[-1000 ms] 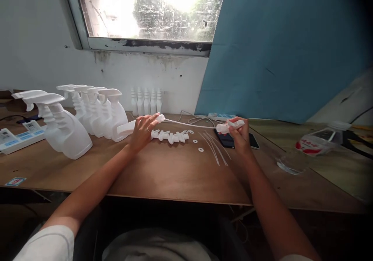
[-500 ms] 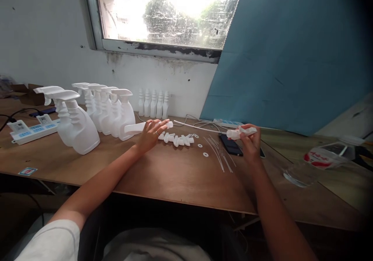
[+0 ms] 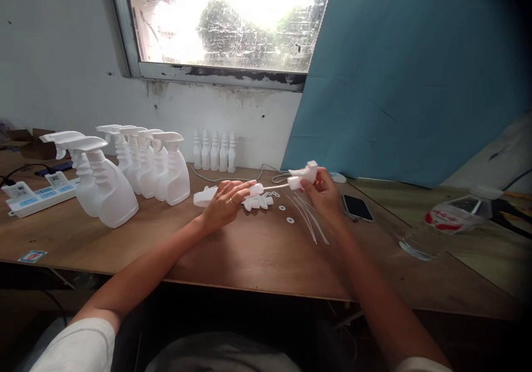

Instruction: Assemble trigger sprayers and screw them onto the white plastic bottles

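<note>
Five bottles [image 3: 215, 151] upright on brown tabletop [image 3: 249, 258], near wall [image 3: 199, 106].

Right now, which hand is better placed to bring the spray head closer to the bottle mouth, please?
Probably the right hand: it holds the spray head, whose tube points toward the bottle mouth. The left hand holds the bottle.

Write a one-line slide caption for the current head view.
Left hand steadies a white bottle while the right hand holds a spray head, its tube at the bottle's mouth.
</note>
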The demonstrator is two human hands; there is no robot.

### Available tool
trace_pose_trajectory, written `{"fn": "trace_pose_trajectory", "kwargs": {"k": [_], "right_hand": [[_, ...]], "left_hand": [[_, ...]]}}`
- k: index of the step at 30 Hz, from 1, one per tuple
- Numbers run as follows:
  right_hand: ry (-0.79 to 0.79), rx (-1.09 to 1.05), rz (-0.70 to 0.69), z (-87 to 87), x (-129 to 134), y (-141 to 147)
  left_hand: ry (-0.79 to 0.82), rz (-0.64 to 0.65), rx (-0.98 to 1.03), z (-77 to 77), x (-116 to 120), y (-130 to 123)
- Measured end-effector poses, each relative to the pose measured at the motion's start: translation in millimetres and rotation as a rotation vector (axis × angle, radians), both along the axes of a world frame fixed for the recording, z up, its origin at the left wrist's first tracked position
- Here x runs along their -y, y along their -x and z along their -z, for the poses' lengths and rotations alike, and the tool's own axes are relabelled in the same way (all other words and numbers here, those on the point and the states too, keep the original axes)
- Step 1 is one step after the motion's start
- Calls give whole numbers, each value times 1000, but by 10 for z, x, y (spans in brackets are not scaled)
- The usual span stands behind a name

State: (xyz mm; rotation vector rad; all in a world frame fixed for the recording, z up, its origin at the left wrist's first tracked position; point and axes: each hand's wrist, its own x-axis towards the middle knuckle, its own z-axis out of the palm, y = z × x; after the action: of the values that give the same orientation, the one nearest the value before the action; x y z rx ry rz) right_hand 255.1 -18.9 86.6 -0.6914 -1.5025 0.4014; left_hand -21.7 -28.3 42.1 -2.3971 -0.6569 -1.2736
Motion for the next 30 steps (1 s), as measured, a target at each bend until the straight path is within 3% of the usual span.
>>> {"fn": "trace_pose_trajectory", "kwargs": {"k": [5, 9, 12, 15, 20, 25, 28, 30], "right_hand": [[31, 114, -201, -437, 146, 593], [138, 192, -264, -594, 176, 886], [201, 168, -302, -544, 125, 1059], [267, 24, -433, -408, 38, 1217], [312, -145, -602, -206, -100, 1376], [316, -191, -676, -145, -104, 1380], [297, -190, -750, -124, -95, 1364], [284, -204, -718, -113, -103, 1377]], "left_hand": [[277, 162, 350, -92, 193, -199], [492, 272, 624, -98, 225, -217], [601, 377, 744, -98, 176, -174], [611, 424, 796, -167, 89, -89], [559, 404, 813, -550, -55, 47], [624, 347, 752, -908, -117, 15], [616, 310, 775, -931, -133, -36], [576, 280, 796, -899, -152, -50]]}}
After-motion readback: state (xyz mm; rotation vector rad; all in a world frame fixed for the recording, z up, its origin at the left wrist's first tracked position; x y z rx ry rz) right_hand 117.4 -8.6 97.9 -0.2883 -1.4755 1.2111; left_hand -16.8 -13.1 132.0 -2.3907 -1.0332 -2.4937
